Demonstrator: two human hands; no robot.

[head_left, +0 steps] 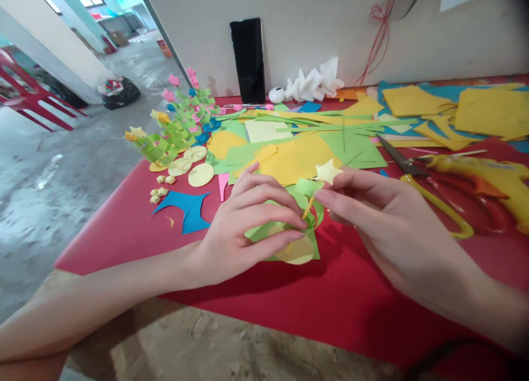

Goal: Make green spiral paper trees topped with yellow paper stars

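Between my hands is a small paper flower with a pale yellow folded star (328,172) at the top, a yellow stem (308,207) and curled light green strips (309,187). My right hand (384,213) is closed, pinching the star's right side between thumb and fingers. Lower down, my left hand (252,221) has its thumb and fingertips closed around the stem's base. Beneath the fingertips a pale yellow paper disc (301,252) shows in part, with a green paper sheet (316,247) under it. My fingers hide where the stem meets the disc.
On the red table (256,293), finished paper flowers (165,133), discs (201,175) and small stars (158,194) lie left. Blue scrap (185,210) is nearer. Scissors (407,163) and a yellow glue gun (487,174) lie right. A phone (249,61) leans on the wall behind paper sheets.
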